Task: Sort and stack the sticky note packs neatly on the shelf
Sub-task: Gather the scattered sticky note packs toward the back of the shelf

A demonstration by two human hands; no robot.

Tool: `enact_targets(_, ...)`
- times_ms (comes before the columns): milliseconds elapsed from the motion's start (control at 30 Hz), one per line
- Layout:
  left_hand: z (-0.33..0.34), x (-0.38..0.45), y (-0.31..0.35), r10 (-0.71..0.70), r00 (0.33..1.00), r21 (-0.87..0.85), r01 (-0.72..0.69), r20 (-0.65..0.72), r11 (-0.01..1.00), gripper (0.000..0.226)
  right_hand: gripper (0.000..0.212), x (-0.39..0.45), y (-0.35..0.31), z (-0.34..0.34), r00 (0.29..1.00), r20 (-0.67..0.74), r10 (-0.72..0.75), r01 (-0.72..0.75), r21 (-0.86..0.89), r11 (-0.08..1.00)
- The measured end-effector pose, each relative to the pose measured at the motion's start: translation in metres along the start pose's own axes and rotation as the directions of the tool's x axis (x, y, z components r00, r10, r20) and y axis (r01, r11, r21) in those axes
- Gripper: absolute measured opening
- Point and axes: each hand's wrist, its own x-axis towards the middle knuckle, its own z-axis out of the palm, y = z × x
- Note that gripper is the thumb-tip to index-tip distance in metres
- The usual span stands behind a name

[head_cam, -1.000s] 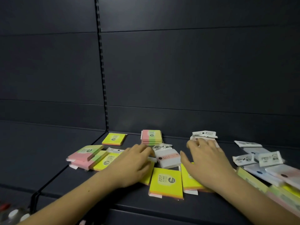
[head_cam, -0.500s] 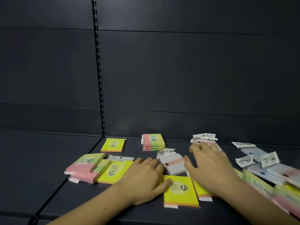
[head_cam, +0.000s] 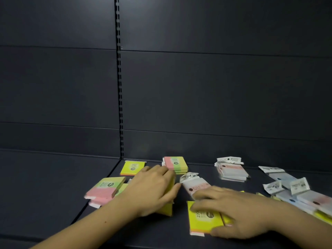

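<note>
Resting flat on the nearest yellow pack (head_cam: 204, 219), right hand (head_cam: 239, 212) with straight fingers. Gripping a tilted yellow pack (head_cam: 166, 209) just left of it, left hand (head_cam: 152, 191). Likely light, stiff, slippery in wrap; best pinched at side edges. Pointing away, long axis toward the pink-and-green stack (head_cam: 177, 164) beyond.

dim, light from front | motion blur throughout | wide-angle bowing at edges
</note>
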Motion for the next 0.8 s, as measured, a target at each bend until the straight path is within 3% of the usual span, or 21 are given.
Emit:
enact_targets(300, -0.004, -0.027, -0.013, -0.096, 0.995, -0.030, 0.096, 0.021, 0.995, 0.060, 0.053, 0.007, -0.012, 0.010, 0.996, 0.078, -0.034, 0.030, 0.049, 0.998)
enact_targets(533, -0.009, -0.038, -0.013, -0.121, 0.992, -0.065, 0.122, 0.024, 0.990, 0.059, 0.063, 0.022, -0.032, 0.032, 0.994, -0.112, 0.012, -0.029, -0.148, 0.989)
enact_targets(800, -0.013, -0.047, -0.013, -0.154, 0.988, -0.083, 0.155, 0.019, 0.984, 0.061, 0.063, 0.031, -0.040, 0.045, 0.976, -0.218, 0.007, -0.003, 0.018, 1.000)
